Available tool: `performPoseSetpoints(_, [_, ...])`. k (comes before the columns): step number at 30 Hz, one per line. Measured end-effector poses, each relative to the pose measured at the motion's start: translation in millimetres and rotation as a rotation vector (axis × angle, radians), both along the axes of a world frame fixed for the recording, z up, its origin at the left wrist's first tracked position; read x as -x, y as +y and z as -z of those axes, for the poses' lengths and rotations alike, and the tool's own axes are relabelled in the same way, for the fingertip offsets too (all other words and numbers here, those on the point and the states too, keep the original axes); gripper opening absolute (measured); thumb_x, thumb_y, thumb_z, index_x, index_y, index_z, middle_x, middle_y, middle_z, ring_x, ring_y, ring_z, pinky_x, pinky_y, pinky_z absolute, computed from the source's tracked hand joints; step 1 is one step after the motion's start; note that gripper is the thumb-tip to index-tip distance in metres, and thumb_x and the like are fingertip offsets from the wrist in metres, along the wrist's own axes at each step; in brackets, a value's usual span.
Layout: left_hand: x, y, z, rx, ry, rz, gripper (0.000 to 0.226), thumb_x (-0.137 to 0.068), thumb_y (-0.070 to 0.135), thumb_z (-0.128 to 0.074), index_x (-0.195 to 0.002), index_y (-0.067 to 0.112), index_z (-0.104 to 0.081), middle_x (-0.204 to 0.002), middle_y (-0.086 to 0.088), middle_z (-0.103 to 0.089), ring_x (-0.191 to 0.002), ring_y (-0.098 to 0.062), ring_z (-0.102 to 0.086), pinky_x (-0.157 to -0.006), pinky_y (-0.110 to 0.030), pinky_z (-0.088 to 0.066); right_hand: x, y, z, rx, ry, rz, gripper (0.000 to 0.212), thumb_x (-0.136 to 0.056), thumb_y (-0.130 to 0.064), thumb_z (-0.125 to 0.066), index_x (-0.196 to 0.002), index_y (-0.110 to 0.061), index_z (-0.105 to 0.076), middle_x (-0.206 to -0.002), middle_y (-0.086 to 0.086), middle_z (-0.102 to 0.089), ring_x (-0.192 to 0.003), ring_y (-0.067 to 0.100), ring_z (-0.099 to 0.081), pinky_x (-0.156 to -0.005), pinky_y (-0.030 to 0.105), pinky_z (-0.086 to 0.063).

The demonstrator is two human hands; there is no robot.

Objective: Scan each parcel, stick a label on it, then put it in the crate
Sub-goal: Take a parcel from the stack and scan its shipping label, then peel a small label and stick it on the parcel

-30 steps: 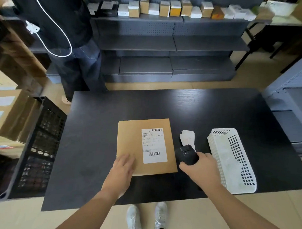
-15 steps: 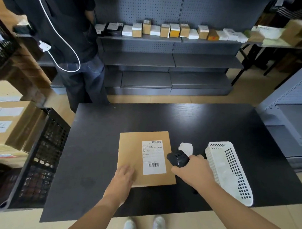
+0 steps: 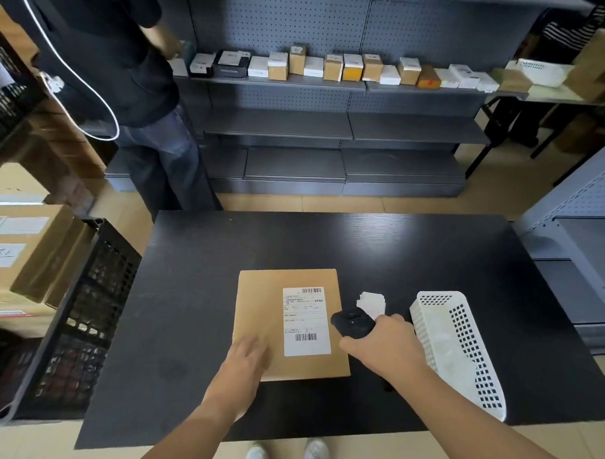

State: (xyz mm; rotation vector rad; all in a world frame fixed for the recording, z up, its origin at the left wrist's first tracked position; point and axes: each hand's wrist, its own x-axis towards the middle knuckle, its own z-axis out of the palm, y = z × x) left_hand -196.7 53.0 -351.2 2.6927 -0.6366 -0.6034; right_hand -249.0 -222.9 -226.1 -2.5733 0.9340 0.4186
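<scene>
A flat brown parcel (image 3: pixel 260 303) lies on the black table (image 3: pixel 328 240), with a white shipping label (image 3: pixel 306 320) on its right half. My left hand (image 3: pixel 245 364) rests flat on the parcel's near left corner, fingers straight. My right hand (image 3: pixel 382 349) grips a black handheld scanner (image 3: pixel 351 322) just right of the parcel, its head by the label's right edge. A small stack of white labels (image 3: pixel 372 300) lies behind the scanner. The black crate (image 3: pixel 85 307) stands left of the table.
A white perforated basket (image 3: pixel 458 348) lies at the table's right. Cardboard boxes (image 3: pixel 22 250) sit beyond the crate. A person in dark clothes (image 3: pixel 127 86) stands at the far left by grey shelving (image 3: pixel 332 127) holding several small boxes.
The scanner and my right hand have moved left, closer to the parcel's label. My head has tilted up, showing more shelving. My left hand stays on the parcel.
</scene>
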Motion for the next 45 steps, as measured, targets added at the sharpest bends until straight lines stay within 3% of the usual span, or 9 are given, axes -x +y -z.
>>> performPoseSetpoints(12, [0, 0, -2, 0.009, 0.004, -0.018, 0.049, -0.108, 0.022, -0.038, -0.157, 0.026, -0.028, -0.163, 0.004, -0.020, -0.150, -0.018, -0.018, -0.121, -0.028, -0.023, -1, 0, -2, 0.020, 0.048, -0.011, 0.081, -0.062, -0.074, -0.067, -0.123, -0.022, -0.057, -0.102, -0.002, -0.050, -0.089, 0.013, -0.057, -0.073, 0.026, -0.059])
performPoseSetpoints(18, [0, 0, -3, 0.004, -0.007, -0.010, 0.051, -0.108, 0.023, -0.039, -0.157, 0.027, -0.027, -0.164, 0.004, -0.020, -0.150, -0.018, -0.018, -0.122, -0.028, -0.023, 1, -1, -3, 0.034, 0.078, -0.038, 0.080, -0.065, -0.073, -0.068, -0.124, -0.020, -0.057, -0.104, -0.001, -0.049, -0.093, 0.013, -0.056, -0.076, 0.027, -0.058])
performPoseSetpoints(24, [2, -1, -5, 0.025, -0.011, -0.029, 0.051, -0.108, 0.024, -0.040, -0.157, 0.027, -0.027, -0.163, 0.004, -0.020, -0.150, -0.018, -0.018, -0.122, -0.028, -0.020, 2, -5, 1, 0.030, 0.099, -0.055, 0.081, -0.064, -0.077, -0.063, -0.121, -0.021, -0.057, -0.102, -0.002, -0.049, -0.091, 0.012, -0.054, -0.067, 0.023, -0.052])
performPoseSetpoints(27, [2, 0, -6, 0.028, -0.007, -0.040, 0.050, -0.108, 0.025, -0.039, -0.157, 0.028, -0.027, -0.163, 0.006, -0.020, -0.150, -0.018, -0.018, -0.122, -0.028, -0.020, 4, -6, 7, 0.005, 0.099, -0.025, 0.077, -0.062, -0.076, -0.064, -0.118, -0.024, -0.056, -0.100, -0.003, -0.050, -0.089, 0.012, -0.056, -0.071, 0.025, -0.055])
performPoseSetpoints(32, [3, 2, -4, 0.085, 0.009, -0.038, 0.051, -0.107, 0.019, -0.042, -0.156, 0.028, -0.030, -0.163, 0.006, -0.019, -0.150, -0.018, -0.017, -0.118, -0.024, -0.022, 21, -16, 36, -0.039, 0.080, 0.089, 0.071, -0.058, -0.072, -0.066, -0.108, -0.021, -0.057, -0.095, -0.003, -0.052, -0.086, 0.014, -0.058, -0.075, 0.030, -0.058])
performPoseSetpoints(38, [5, 9, 7, 0.140, 0.003, -0.051, 0.051, -0.104, 0.017, -0.050, -0.152, 0.028, -0.040, -0.159, 0.007, -0.026, -0.145, -0.017, -0.024, -0.115, -0.021, -0.023, 41, -23, 97, -0.066, 0.146, 0.187, 0.086, -0.062, -0.072, -0.069, -0.125, -0.015, -0.051, -0.117, 0.003, -0.054, -0.106, 0.021, -0.058, -0.079, 0.031, -0.054])
performPoseSetpoints(45, [12, 14, 24, 0.185, -0.135, -0.037, 0.058, -0.089, 0.001, -0.070, -0.143, 0.015, -0.055, -0.150, -0.002, -0.044, -0.136, -0.024, -0.037, -0.111, -0.037, -0.034, 52, -11, 142, -0.059, 0.147, 0.229, 0.084, -0.066, -0.075, -0.070, -0.121, -0.016, -0.046, -0.115, 0.002, -0.052, -0.107, 0.022, -0.057, -0.070, 0.029, -0.047])
